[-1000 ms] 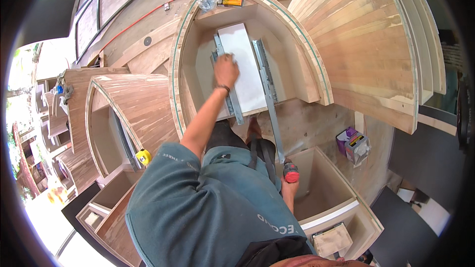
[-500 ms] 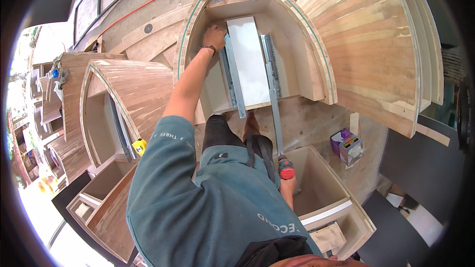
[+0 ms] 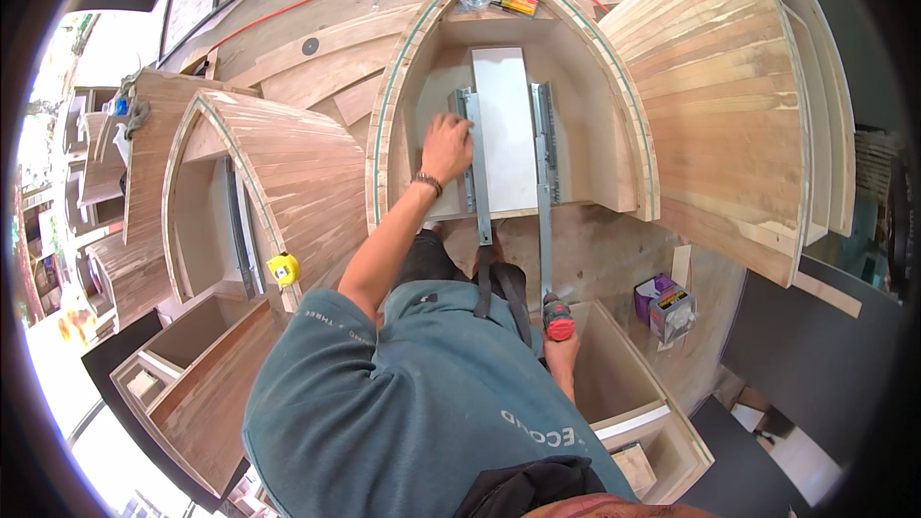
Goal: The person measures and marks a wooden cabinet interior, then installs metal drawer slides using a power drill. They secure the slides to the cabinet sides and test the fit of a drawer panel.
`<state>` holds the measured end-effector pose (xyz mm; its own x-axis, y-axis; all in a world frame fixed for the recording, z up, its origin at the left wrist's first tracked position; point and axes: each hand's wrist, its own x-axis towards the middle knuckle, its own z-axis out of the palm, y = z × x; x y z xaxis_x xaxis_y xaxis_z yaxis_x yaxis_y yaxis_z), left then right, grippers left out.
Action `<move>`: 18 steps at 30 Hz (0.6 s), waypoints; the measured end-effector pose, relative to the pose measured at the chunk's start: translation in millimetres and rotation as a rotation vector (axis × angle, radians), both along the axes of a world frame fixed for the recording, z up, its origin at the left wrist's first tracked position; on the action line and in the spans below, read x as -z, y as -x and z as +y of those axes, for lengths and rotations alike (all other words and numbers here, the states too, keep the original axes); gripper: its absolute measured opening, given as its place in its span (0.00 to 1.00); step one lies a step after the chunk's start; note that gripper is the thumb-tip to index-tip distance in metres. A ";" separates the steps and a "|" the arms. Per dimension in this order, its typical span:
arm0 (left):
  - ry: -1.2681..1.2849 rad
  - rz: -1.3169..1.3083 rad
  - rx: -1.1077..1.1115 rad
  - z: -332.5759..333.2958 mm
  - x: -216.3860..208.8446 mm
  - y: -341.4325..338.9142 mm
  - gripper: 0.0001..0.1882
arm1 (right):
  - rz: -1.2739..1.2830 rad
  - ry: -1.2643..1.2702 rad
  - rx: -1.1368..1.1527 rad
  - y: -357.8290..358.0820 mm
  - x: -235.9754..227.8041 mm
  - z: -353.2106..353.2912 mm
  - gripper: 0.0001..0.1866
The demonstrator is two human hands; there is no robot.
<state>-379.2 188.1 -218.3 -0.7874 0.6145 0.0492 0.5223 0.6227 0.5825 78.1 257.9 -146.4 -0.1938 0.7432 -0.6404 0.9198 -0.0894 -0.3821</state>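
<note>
In front of me stands an arch-shaped wooden cabinet shell (image 3: pixel 628 134) with its hollow side up. A white panel (image 3: pixel 504 129) lies inside, flanked by a left metal drawer slide (image 3: pixel 482 187) and a right drawer slide (image 3: pixel 545 230), both extended past the near edge. Bent fingers of my left hand (image 3: pixel 447 146) are at the left slide, seemingly gripping its edge; the fingertips are partly hidden. Low at my right side, my right hand (image 3: pixel 560 357) is wrapped round a red and black cordless drill (image 3: pixel 556 318), near the right slide's end.
Another wooden shell (image 3: pixel 734 86) stands at right, a smaller one (image 3: pixel 288 153) at left. Open boxes (image 3: pixel 614 364) flank me. A purple and grey carton (image 3: pixel 665 307) sits on the floor. A yellow tape measure (image 3: pixel 284 270) rests at left. Small packets (image 3: pixel 515 3) lie at the shell's tip.
My left hand has moved from the far end of the left slide toward me along it. The view has shifted slightly; my right hand still holds the drill.
</note>
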 end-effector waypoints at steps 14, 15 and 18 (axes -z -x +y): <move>0.395 0.146 0.071 56.9 79.8 32.3 0.30 | 0.014 -0.007 -0.234 39.2 -14.8 -16.5 0.24; 0.446 0.116 0.097 62.1 76.1 36.2 0.30 | 0.021 -0.021 -0.248 37.0 -13.8 -21.3 0.24; 0.332 0.081 0.088 65.0 65.3 41.5 0.24 | -0.016 -0.060 -0.202 30.7 -12.2 -36.3 0.25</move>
